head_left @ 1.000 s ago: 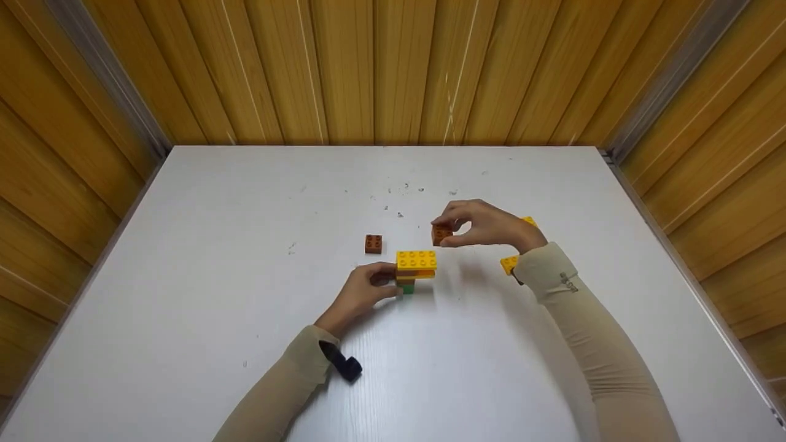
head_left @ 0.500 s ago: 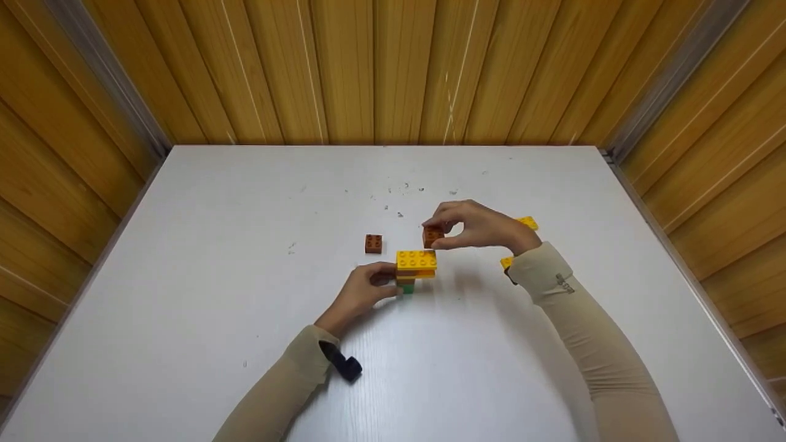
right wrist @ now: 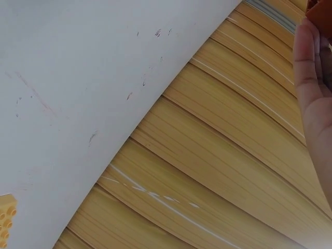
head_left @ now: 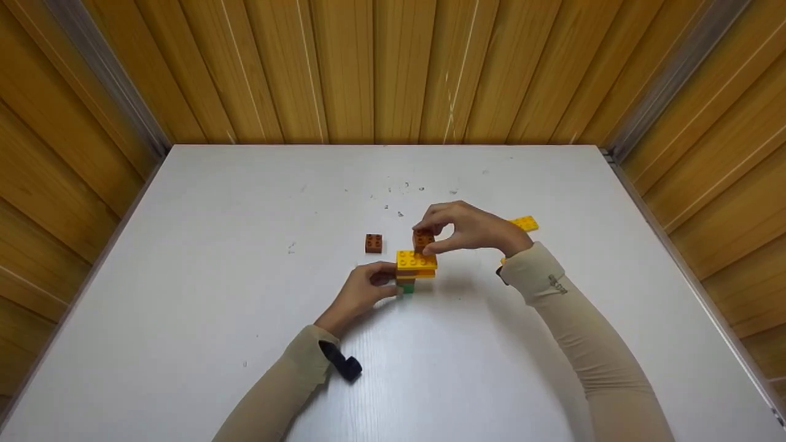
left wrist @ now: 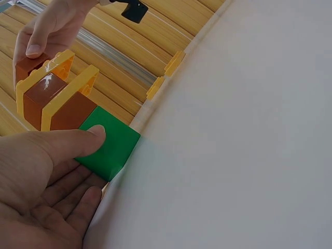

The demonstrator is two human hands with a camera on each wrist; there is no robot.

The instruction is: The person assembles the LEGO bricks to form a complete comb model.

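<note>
A stack of toy building bricks stands on the table, with a green brick (left wrist: 115,148) at its base. Above it, brown bricks alternate with yellow plates, up to a top yellow plate (head_left: 408,261). My left hand (head_left: 359,293) grips the stack low down, its thumb lying on the green brick in the left wrist view. My right hand (head_left: 470,227) pinches a brown brick (head_left: 423,239) over the top plate; whether they touch I cannot tell. That brick (right wrist: 320,19) also shows at the corner of the right wrist view, beside the right hand (right wrist: 314,88).
One loose brown brick (head_left: 373,244) lies behind the stack, to its left. A yellow plate (head_left: 525,223) rests past the right wrist; another is mostly hidden by the right sleeve (head_left: 534,273). Wood-patterned panels (head_left: 393,73) wall the white table (head_left: 258,202) at back and sides.
My right hand has moved left with the brown brick, from right of the stack to over its top plate. My left hand and the stack have stayed in place.
</note>
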